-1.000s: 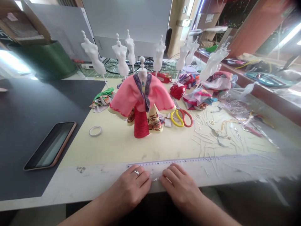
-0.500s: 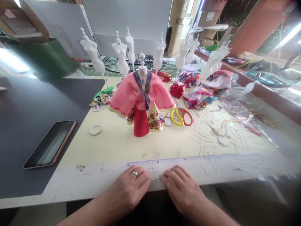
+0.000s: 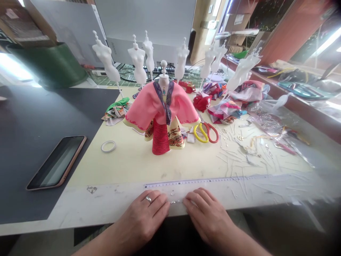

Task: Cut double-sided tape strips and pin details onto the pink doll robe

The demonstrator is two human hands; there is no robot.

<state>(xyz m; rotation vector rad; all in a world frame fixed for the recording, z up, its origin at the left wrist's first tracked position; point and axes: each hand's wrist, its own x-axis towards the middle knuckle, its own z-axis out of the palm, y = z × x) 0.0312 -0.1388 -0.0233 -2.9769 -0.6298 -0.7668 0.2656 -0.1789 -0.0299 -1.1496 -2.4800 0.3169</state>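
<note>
Strand: one, short, of small shiny beads [image 3: 176, 202], lying across the gap between the two hands, just inside the near edge of the bench [image 3: 77, 208].

Left hand [image 3: 146, 215]: palm down, fingers bent and close together, a silver ring [image 3: 148, 199] on one; tips at the strand's left end. Right hand [image 3: 206, 215]: palm down, fingers likewise bent, tips at the right end. Undersides hidden; whether either pinches the strand or only presses on it cannot be told.

Bead: one, clear [image 3: 172, 194], just beyond the strand.

Ruler: one, transparent [image 3: 178, 183], lying along the near edge, past the fingers.

Ornament: one, openwork, roughly heart-shaped [image 3: 92, 190], toward the near left corner.

Phone: one, dark screen, pinkish case [image 3: 57, 161], flat on the dark mat [image 3: 16, 142] covering the left side.

Tape ring: one, pale [image 3: 108, 146], right of the phone.

Doll form: one, upright, mid-bench, in a pink wide-sleeved jacket [image 3: 144, 103] and red skirt [image 3: 160, 140].

Scissors: one pair, one yellow handle, one red [image 3: 208, 125], beside the form's right sleeve edge.

Bare forms: at least seven, white [image 3: 139, 65], toward the far edge, the outer ones appearing tilted.

Trimmings: assorted small pieces [image 3: 246, 147], scattered toward the right edge.
</note>
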